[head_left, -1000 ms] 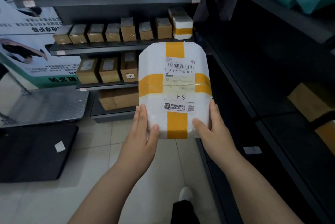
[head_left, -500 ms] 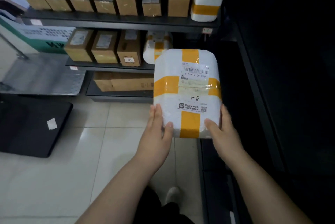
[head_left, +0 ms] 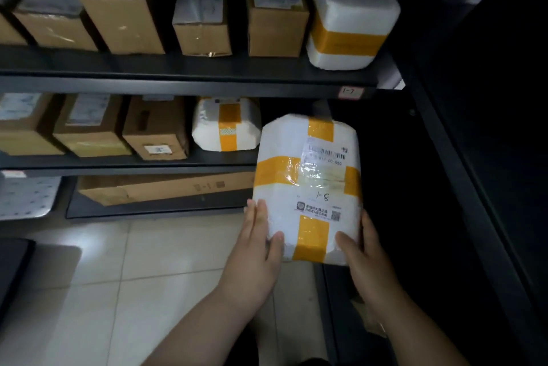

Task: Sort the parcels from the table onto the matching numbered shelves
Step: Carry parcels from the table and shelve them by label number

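A white foam parcel (head_left: 281, 187) crossed with yellow tape and handwritten "1-8" is held upright in front of the dark shelving. My left hand (head_left: 255, 250) grips its lower left edge with the thumb on the front. My right hand (head_left: 363, 259) grips its lower right corner the same way. The upper shelf (head_left: 207, 88) carries a tag reading "1-7" (head_left: 352, 92) at its right end. On the shelf below (head_left: 127, 168), just left of the parcel, sits a similar white taped parcel (head_left: 226, 128).
Several cardboard boxes (head_left: 201, 24) and a white taped box (head_left: 351, 20) stand on the upper shelf. Three cardboard boxes (head_left: 154, 131) fill the lower shelf's left. A flat carton (head_left: 166, 187) lies on the bottom shelf. Dark racking (head_left: 462, 158) stands at right. Tiled floor (head_left: 133, 291) lies below.
The view has moved closer to the shelves and lower. The parcel, held in both hands, has come down to the level of the shelf under the "1-7" tag.
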Demonstrator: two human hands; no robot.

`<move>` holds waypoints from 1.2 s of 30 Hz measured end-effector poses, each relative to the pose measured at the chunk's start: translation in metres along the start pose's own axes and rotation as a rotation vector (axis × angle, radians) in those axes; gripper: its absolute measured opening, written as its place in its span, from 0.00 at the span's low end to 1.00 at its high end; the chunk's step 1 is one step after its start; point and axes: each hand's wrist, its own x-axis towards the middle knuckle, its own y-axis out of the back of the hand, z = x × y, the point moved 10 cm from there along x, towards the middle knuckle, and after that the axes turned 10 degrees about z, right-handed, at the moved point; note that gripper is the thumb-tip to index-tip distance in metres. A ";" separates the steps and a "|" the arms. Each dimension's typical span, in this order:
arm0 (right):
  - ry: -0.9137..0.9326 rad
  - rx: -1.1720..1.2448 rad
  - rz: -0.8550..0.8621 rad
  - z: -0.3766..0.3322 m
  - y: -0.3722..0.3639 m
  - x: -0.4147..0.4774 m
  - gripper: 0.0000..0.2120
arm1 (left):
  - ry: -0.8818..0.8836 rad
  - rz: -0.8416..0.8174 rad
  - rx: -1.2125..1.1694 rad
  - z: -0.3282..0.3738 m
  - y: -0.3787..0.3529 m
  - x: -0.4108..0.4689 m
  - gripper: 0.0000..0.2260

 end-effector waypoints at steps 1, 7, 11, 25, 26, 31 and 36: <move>0.009 -0.004 0.007 -0.001 -0.006 0.016 0.33 | -0.003 -0.018 0.011 -0.004 -0.005 0.018 0.28; 0.023 -0.020 0.048 0.004 -0.023 0.087 0.31 | -0.011 -0.077 0.007 -0.026 -0.045 0.090 0.28; 0.043 -0.017 -0.010 0.008 -0.038 0.137 0.30 | 0.014 -0.079 0.003 -0.040 -0.069 0.122 0.29; 0.133 -0.151 -0.158 -0.002 -0.088 0.265 0.29 | 0.101 -0.025 0.132 -0.067 -0.120 0.225 0.32; 0.127 -0.176 -0.165 -0.006 -0.089 0.268 0.29 | 0.105 -0.018 0.137 -0.066 -0.120 0.228 0.32; 0.362 -0.378 -0.069 -0.035 -0.082 0.253 0.31 | -0.063 0.047 0.187 -0.049 -0.106 0.220 0.27; 0.666 -0.742 -0.065 -0.028 -0.102 0.193 0.28 | -0.448 -0.033 0.543 -0.024 -0.125 0.177 0.28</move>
